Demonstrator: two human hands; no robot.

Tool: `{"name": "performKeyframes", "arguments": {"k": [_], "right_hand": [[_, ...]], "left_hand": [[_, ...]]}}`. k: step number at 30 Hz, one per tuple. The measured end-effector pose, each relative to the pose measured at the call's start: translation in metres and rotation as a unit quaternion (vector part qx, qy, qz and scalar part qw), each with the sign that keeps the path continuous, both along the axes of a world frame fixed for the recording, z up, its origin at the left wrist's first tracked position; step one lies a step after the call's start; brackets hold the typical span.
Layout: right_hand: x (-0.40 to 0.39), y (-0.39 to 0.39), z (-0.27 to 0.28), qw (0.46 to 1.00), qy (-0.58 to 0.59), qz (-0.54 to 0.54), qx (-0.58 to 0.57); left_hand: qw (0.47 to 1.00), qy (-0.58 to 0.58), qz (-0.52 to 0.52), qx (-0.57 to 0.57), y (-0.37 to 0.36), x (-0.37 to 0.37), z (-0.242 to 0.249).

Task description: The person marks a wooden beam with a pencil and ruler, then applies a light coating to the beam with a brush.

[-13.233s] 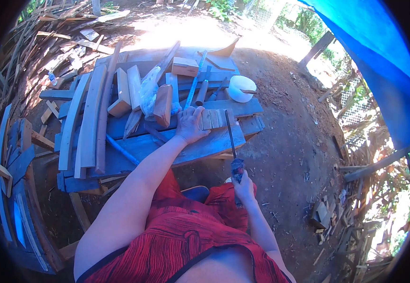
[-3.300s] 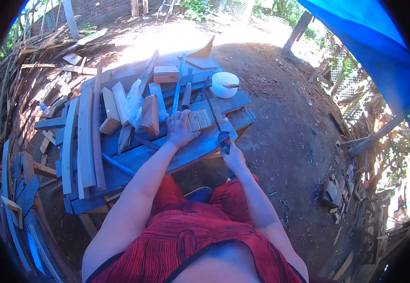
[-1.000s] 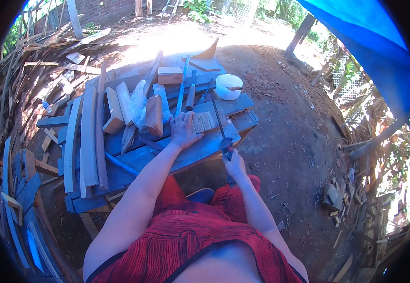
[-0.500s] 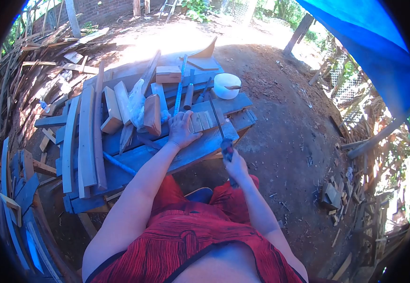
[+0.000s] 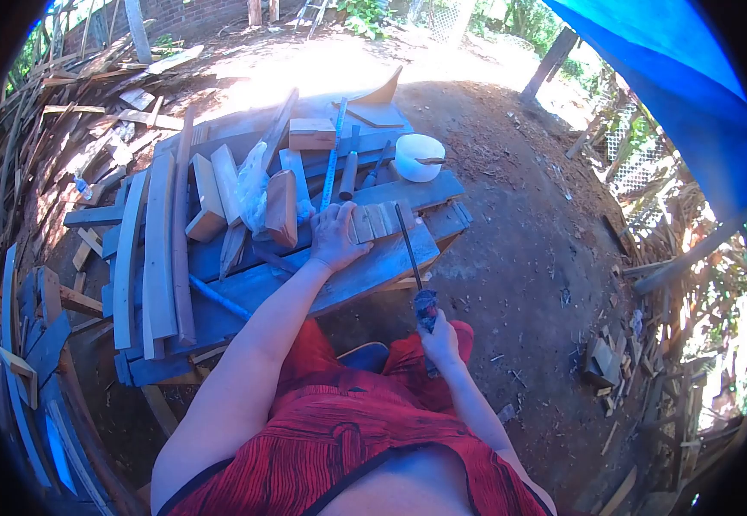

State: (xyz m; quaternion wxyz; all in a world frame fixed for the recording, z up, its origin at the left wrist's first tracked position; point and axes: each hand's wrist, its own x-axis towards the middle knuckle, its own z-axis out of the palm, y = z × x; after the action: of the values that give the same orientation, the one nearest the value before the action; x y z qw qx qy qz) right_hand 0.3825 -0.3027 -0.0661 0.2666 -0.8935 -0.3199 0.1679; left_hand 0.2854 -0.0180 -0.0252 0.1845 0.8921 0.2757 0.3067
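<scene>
My left hand (image 5: 337, 236) is closed over the left end of a short wooden block (image 5: 375, 222), pressing it down on the workbench (image 5: 339, 284). Dark lines cross the block's top at intervals. At the block's right end stands the thin blade of a handsaw (image 5: 411, 249), seen nearly edge-on. The saw's dark handle is gripped in my right hand (image 5: 440, 341), low over the ground in front of the bench. Just beyond my left hand lie a blue measuring rule (image 5: 333, 155) and a chisel with a rounded handle (image 5: 348, 176).
A white bowl (image 5: 419, 158) with a brown stick-like piece stands at the bench's right. Wood blocks (image 5: 281, 209), a crumpled plastic bag (image 5: 254, 191) and long curved boards (image 5: 158, 249) cover the left side. Scrap wood (image 5: 601, 357) lies at right, under a blue tarp (image 5: 674, 77).
My right hand has drawn the saw back toward me and slightly down. My left hand keeps its hold on the block; the whole view has shifted a little.
</scene>
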Motion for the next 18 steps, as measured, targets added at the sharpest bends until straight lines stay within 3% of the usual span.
{"name": "performKeyframes", "arguments": {"k": [10, 18], "right_hand": [[0.037, 0.082, 0.015, 0.998, -0.048, 0.022, 0.024], [0.003, 0.008, 0.011, 1.0, 0.015, -0.008, -0.005]], "left_hand": [[1.0, 0.003, 0.0, -0.003, 0.0, 0.0, 0.001], [1.0, -0.005, -0.003, -0.002, 0.001, 0.001, -0.002]]}}
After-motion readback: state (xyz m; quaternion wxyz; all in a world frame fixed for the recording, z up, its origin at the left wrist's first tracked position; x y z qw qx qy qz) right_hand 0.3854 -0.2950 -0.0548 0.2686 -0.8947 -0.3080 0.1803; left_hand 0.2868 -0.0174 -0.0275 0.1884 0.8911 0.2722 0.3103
